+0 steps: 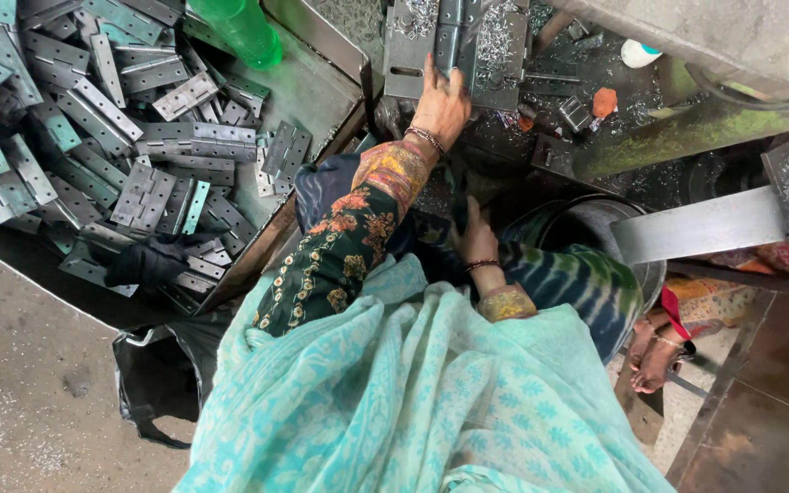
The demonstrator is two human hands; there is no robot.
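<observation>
Turquoise patterned cloth drapes over my lap, closest to my eyes, with my two arms reaching out from under it. My left hand stretches far forward, arm nearly straight in its flowered dark sleeve, fingers spread flat and pressing on a metal hinge that lies on the machine bed among silvery shavings. One beaded bracelet circles that wrist. My right hand stays low and close to my body, bent at the wrist, resting down by my knee; its fingers point into dark shadow and I cannot tell whether they hold anything. One thin bangle sits on that wrist too.

To my left a metal tray holds a heap of hinges, far too many to count, overlapping every way. One green plastic bottle stands at the tray's far edge. One black glove lies on the near part of the heap. One black bag slumps on the floor beside me. One flat steel bar juts in from the right, and my bare foot shows below it.
</observation>
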